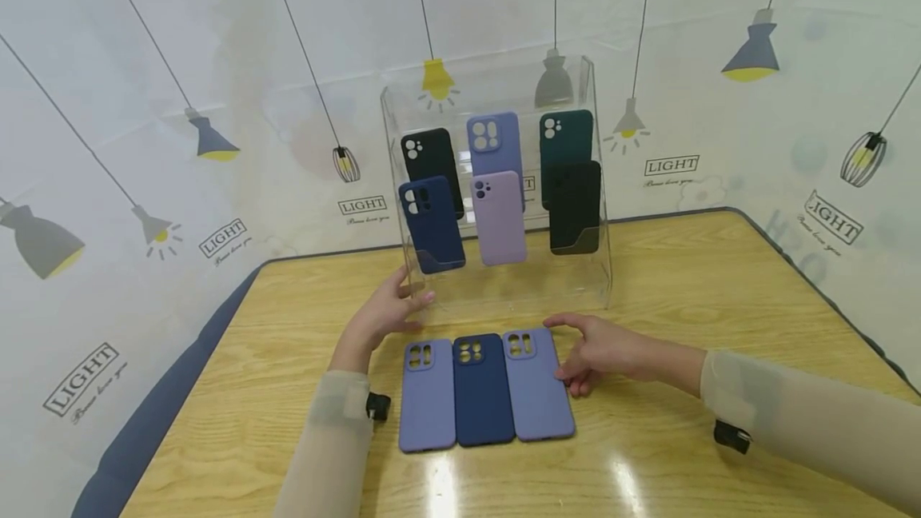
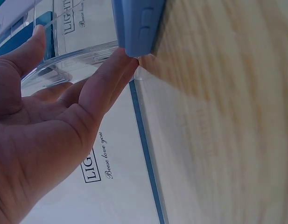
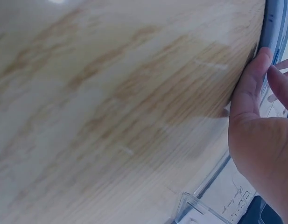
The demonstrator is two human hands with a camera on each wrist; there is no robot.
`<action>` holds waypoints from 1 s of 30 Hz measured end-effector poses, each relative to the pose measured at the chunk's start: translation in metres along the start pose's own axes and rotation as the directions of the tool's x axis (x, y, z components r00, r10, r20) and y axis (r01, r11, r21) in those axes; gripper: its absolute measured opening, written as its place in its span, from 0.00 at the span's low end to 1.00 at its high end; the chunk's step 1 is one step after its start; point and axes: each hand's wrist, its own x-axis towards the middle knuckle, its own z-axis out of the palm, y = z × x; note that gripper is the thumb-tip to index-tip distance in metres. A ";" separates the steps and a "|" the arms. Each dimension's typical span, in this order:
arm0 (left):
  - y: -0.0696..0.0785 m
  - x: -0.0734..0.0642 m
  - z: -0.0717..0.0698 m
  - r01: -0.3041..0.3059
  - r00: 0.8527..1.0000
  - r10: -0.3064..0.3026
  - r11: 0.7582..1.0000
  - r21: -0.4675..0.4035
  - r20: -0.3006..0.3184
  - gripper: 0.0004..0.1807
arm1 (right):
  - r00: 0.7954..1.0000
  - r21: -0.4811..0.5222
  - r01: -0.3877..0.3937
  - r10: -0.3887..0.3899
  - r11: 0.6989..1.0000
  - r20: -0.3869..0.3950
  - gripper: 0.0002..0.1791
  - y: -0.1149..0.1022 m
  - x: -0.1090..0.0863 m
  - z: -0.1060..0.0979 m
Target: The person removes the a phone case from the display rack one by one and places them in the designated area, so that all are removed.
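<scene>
Three phone cases lie side by side on the table: a lavender case (image 1: 428, 410), a navy case (image 1: 484, 402) and a second lavender case (image 1: 541, 398). My right hand (image 1: 600, 348) touches that right-hand case, index finger at its upper corner, other fingertips along its right edge. Behind the row stands a clear acrylic display rack (image 1: 504, 294) holding several cases. My left hand (image 1: 384, 310) is at the rack's lower left corner with fingers spread loosely. In the left wrist view its fingertips (image 2: 129, 60) reach close to a blue-lavender case end (image 2: 140, 37); whether they touch it cannot be told.
The rack holds a black case (image 1: 434, 154), a lavender case (image 1: 496, 142), a green case (image 1: 566, 134), a navy case (image 1: 435, 230), a pink-lilac case (image 1: 500, 222) and another black case (image 1: 574, 206). Lamp-printed cloth (image 1: 288, 206) borders the wooden table (image 1: 691, 286).
</scene>
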 end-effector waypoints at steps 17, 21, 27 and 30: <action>0.002 -0.004 0.002 0.003 1.000 -0.003 1.000 0.007 -0.007 0.47 | 0.996 -0.031 0.087 -0.087 0.996 -0.005 0.51 -0.018 -0.004 -0.012; 0.002 -0.004 0.002 0.006 1.000 -0.006 1.000 0.008 -0.005 0.47 | 0.993 -0.059 0.117 -0.117 0.991 -0.005 0.51 -0.029 -0.007 -0.018; 0.003 -0.003 0.002 0.008 1.000 -0.008 1.000 0.006 -0.009 0.47 | 0.989 -0.090 0.143 -0.145 0.986 -0.013 0.51 -0.051 -0.013 -0.029; 0.003 -0.004 0.003 0.008 1.000 -0.008 1.000 0.008 -0.010 0.47 | 0.985 -0.110 0.165 -0.169 0.980 -0.032 0.50 -0.064 -0.015 -0.036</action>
